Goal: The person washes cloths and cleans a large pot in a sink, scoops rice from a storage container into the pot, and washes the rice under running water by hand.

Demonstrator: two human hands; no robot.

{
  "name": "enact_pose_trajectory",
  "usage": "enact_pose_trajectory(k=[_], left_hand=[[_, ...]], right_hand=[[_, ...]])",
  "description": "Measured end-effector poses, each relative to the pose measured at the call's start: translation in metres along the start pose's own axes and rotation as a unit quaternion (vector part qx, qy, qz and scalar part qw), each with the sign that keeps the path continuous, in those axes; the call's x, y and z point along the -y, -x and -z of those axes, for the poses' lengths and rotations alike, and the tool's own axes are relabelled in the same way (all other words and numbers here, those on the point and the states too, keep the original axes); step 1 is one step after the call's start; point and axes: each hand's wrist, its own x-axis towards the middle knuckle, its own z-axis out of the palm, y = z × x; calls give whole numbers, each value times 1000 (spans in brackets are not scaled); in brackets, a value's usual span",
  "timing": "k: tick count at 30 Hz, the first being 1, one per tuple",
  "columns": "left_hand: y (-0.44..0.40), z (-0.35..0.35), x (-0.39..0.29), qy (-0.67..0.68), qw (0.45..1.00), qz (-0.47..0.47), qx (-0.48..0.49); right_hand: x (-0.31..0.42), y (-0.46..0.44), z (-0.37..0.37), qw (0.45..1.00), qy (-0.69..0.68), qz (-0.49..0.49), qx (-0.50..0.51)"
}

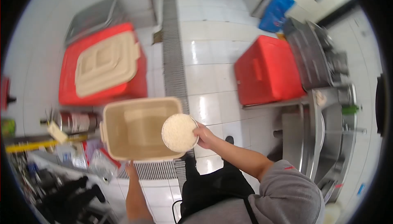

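My right hand (202,136) is closed on the side of a round bowl (197,128) filled with white rice (179,133). The bowl is held level, over the right edge of a beige plastic bin (176,102). No contents show in the visible part of the bin, and the bowl hides its near right corner. At the bin's near side, my left hand (130,168) is right by the rim. Its fingers are hidden or too small to make out, so I cannot tell whether it grips the bin.
A beige lid (107,63) lies on a red box (137,85) at the left. Another red box (268,70) stands on the right, near a metal sink (329,138). A floor drain grate (172,44) runs ahead. Plastic bags (104,164) and a labelled can (77,122) sit left.
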Motion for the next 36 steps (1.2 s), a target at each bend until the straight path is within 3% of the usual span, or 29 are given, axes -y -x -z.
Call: enact_pose_trajectory(k=[2, 3, 5, 7, 10, 12, 13, 14, 15, 17, 20, 21, 22, 23, 25, 27, 29, 32, 34, 36], left_hand=[[10, 25, 4, -71, 997, -34, -4], [51, 34, -41, -132, 989, -46, 42], [54, 32, -15, -227, 971, -44, -55], [80, 18, -25, -280, 957, -69, -35], [128, -21, -31, -340, 934, -104, 34], [152, -47, -30, -363, 919, -123, 90], [159, -59, -30, -371, 911, -132, 121], [163, -70, -31, -369, 906, -140, 151], [160, -81, -33, -360, 904, -143, 181], [154, -96, -44, -328, 904, -139, 236], [155, -128, -77, -405, 848, -213, 267], [162, -136, -87, -448, 817, -246, 269], [170, -142, -96, -489, 782, -278, 270], [183, -146, -97, -423, 843, -303, 140], [187, -149, -120, -302, 907, -251, 151], [186, -153, -143, -197, 948, -189, 166], [190, -147, -159, -290, 914, -243, 146], [210, -137, -169, -329, 896, -262, 140], [224, -124, -170, -352, 881, -279, 151], [244, -116, -165, -353, 882, -285, 126]], right_hand=[[44, 75, 14, 997, -49, 65, -8], [63, 109, 29, 993, -72, 96, -17], [94, 180, 68, 979, -126, 156, -40], [130, 255, 108, 957, -170, 228, -47], [184, 374, 160, 896, -170, 355, -205], [213, 444, 205, 838, -101, 438, -310], [223, 473, 216, 769, -77, 476, -420], [229, 496, 260, 740, 7, 483, -468], [236, 519, 279, 667, 120, 521, -519], [243, 552, 333, 375, 388, 529, -655], [245, 585, 363, 190, 483, 463, -718], [243, 594, 372, 177, 505, 465, -705], [240, 601, 385, 128, 531, 475, -690], [238, 607, 401, 80, 554, 483, -673], [232, 610, 423, -8, 581, 481, -657], [225, 611, 434, 70, 539, 454, -706], [223, 606, 443, 163, 467, 419, -762], [204, 576, 557, 438, 246, 338, -796], [199, 556, 598, 533, 132, 264, -793], [208, 553, 611, 586, 42, 261, -766]])
